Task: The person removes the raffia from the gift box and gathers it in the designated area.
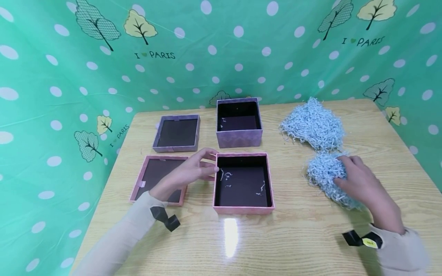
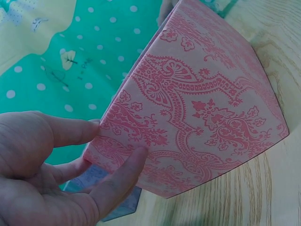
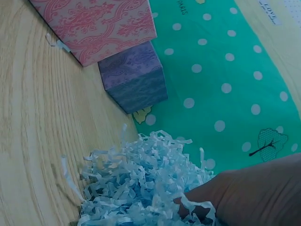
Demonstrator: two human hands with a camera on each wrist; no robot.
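Note:
A pink patterned box (image 1: pixel 243 210), without its lid and dark inside, stands at the middle of the table with a few pale paper shreds in it. My left hand (image 1: pixel 197 168) holds its left wall near the far corner, thumb at the rim; in the left wrist view the fingers lie against the pink box's patterned side (image 2: pixel 188 113). To the right, my right hand (image 1: pixel 359 180) grips a clump of light blue shredded paper (image 1: pixel 326 170). Paper strands hide its fingertips in the right wrist view, where the shredded paper (image 3: pixel 136 183) bulges in front of the hand.
Behind the pink box stands an open purple box (image 1: pixel 239 138) with some shreds inside. A purple lid (image 1: pixel 176 148) and a pink lid (image 1: pixel 157 158) lie upturned at the left. A larger heap of blue shredded paper (image 1: pixel 314 122) sits at the back right, against the clump.

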